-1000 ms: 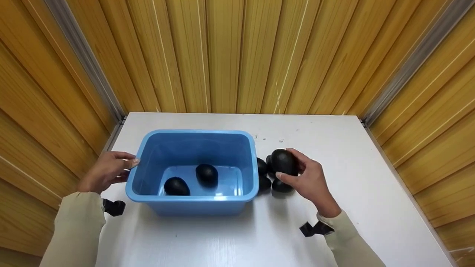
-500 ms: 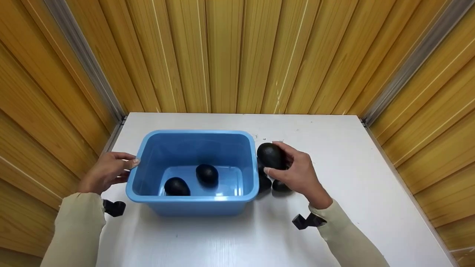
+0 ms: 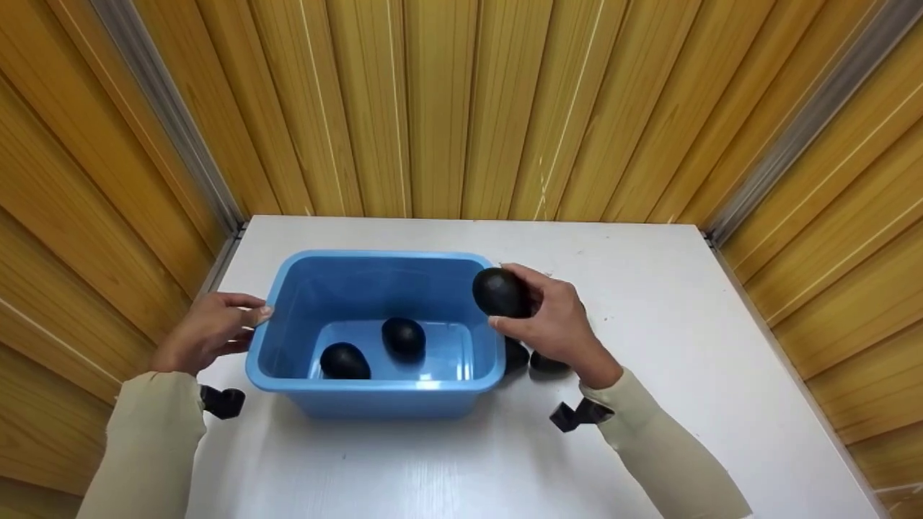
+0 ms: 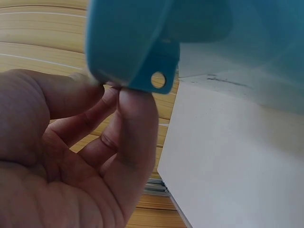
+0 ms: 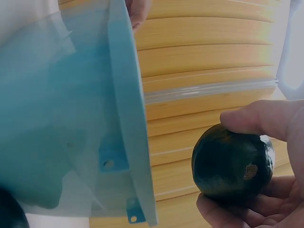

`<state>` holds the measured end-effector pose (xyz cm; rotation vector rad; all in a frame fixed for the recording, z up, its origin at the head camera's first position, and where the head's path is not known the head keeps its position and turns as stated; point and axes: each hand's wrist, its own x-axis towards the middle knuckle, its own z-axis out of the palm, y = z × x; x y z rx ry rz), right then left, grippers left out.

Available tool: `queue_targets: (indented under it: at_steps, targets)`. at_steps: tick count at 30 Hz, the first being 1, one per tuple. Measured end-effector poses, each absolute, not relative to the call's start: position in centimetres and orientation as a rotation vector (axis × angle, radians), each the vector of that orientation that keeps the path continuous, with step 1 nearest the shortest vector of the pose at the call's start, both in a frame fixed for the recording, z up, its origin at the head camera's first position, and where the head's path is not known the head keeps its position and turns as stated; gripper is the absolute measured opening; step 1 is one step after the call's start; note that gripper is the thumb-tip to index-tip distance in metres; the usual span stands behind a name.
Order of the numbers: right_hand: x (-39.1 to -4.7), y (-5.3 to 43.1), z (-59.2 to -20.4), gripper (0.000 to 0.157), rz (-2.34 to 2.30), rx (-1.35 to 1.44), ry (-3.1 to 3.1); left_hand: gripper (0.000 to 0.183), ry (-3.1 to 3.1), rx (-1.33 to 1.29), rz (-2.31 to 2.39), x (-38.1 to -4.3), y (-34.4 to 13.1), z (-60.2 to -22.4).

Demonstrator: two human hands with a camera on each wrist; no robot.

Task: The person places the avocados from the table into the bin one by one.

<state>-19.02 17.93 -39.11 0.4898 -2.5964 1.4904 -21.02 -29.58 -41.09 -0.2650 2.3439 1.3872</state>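
Note:
A dark avocado [image 3: 500, 293] is held between the thumb and fingers of my right hand [image 3: 557, 317], at the right rim of the blue plastic bin [image 3: 375, 386]. In the right wrist view the avocado [image 5: 230, 164] is dark green with a pale stem scar, apart from the bin wall [image 5: 128, 114]. My left hand [image 3: 213, 328] pinches the bin's left rim; the left wrist view shows thumb and forefinger on its edge [image 4: 116, 57]. Two avocados lie on the bin floor, one near the middle [image 3: 404, 337] and another avocado [image 3: 345, 360] nearer the front left.
More avocados [image 3: 516, 356] lie on the white table [image 3: 404, 461] right of the bin, partly hidden by my right hand; another avocado [image 3: 549, 362] shows beneath the wrist. Yellow wood-patterned walls [image 3: 440, 108] with grey corner strips enclose the table at the back and sides.
My right hand has carried the avocado leftward and slightly up, from above the group on the table to the bin's right rim. The left hand and bin stay in place.

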Motion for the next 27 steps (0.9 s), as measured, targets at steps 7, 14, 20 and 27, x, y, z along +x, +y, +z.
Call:
queue_targets:
  at_steps: [7,14,20,27]
  targets:
    - [-19.7,17.0,-38.2,0.072,1.521,0.503,-2.635,0.061,2.336,-0.275,1.389,-21.1,-29.6,-41.0]
    - [-20.5,16.0,-37.7,0.073,1.503,0.56,-2.647,0.062,2.342,-0.261,1.409,-21.1,-29.5,-41.0]
    - [-21.2,14.8,-37.0,0.072,1.481,0.584,-2.666,0.062,2.339,-0.251,1.41,-21.2,-29.6,-41.0]
    - [-22.1,13.3,-36.2,0.07,1.478,0.628,-2.678,0.06,2.329,-0.263,1.39,-21.2,-29.7,-41.1]
